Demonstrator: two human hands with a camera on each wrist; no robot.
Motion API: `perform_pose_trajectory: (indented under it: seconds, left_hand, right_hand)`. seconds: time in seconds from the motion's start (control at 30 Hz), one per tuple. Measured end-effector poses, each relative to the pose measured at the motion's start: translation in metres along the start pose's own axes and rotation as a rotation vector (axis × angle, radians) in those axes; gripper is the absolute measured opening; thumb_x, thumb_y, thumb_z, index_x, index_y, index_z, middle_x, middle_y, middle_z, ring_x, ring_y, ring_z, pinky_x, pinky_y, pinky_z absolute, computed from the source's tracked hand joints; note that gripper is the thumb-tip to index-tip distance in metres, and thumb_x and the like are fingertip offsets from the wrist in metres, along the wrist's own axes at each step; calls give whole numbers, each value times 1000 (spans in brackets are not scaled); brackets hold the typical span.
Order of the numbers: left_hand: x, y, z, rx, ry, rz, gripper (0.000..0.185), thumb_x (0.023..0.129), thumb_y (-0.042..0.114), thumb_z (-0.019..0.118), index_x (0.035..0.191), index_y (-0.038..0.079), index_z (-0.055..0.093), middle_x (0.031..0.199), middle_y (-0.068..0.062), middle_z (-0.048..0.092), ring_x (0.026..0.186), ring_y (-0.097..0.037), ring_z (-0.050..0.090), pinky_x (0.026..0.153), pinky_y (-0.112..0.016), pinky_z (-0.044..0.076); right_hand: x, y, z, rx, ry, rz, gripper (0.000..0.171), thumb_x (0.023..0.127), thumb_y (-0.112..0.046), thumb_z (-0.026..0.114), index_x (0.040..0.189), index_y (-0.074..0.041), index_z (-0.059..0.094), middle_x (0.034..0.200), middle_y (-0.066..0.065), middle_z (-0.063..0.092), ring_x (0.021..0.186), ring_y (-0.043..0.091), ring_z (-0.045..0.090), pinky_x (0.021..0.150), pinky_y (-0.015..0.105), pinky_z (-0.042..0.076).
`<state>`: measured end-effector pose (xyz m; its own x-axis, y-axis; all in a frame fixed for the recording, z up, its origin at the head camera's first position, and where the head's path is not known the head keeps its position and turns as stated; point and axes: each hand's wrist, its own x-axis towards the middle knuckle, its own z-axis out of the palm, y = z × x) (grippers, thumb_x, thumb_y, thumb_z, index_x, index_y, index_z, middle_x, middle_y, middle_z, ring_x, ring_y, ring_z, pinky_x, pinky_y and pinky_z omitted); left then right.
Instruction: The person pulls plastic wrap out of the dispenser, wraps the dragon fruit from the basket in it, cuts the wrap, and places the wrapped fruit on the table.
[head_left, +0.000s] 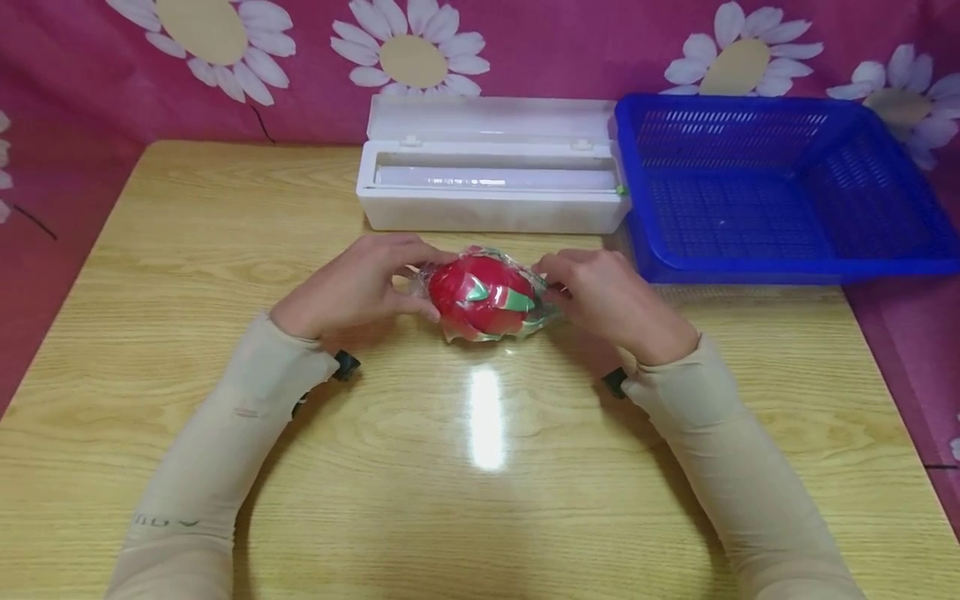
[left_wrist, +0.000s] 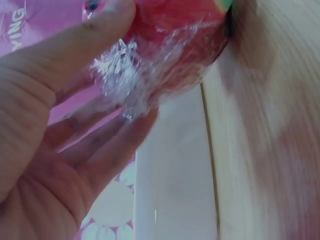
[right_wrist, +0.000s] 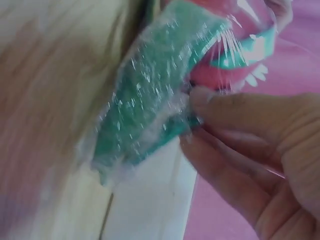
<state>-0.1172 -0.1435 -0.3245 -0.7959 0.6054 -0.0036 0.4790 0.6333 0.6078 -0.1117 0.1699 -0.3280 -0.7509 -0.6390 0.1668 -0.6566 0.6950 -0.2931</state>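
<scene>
A red dragon fruit (head_left: pixel 480 292) with green scales lies in the middle of the table, wrapped in clear cling film (left_wrist: pixel 122 75). At its left end my left hand (head_left: pixel 367 279) holds it, thumb in front and fingers behind, beside the bunched film. My right hand (head_left: pixel 607 292) pinches the film-covered green tip at the other end between thumb and fingers. In the right wrist view, the film stretches in fine creases over the long green leaves (right_wrist: pixel 145 95). The undersides of the fruit and some fingertips are hidden.
Behind the fruit stands a white cling film box (head_left: pixel 491 212) with its lid raised and a roll (head_left: pixel 495 177) inside. A blue plastic basket (head_left: pixel 757 271) is at the back right, against the box. A flowered pink cloth (head_left: pixel 555 42) hangs behind the wooden table (head_left: pixel 420 517).
</scene>
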Motion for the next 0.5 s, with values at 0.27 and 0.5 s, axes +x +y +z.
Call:
perform_pose_trajectory:
  seconds: [0.27, 0.5]
  left_hand:
    - [-6, -5, -9, -122, -36, -110, 59, 84, 23, 86, 140, 23, 65, 138, 2, 68, 122, -19, 70, 104, -42, 59]
    - [-3, -7, -11, -131, -53, -147, 54, 85, 26, 86, 136, 22, 66, 133, 2, 70, 114, -19, 73, 96, -39, 63]
  right_hand:
    - [-3, 4, -12, -17, -220, 144, 40, 88, -17, 82, 125, -4, 73, 113, 17, 77, 97, 31, 74, 89, 49, 60]
    - [-3, 9, -10, -11, -380, 236, 54, 77, -21, 90, 126, -8, 70, 108, 11, 76, 96, 26, 69, 90, 47, 58]
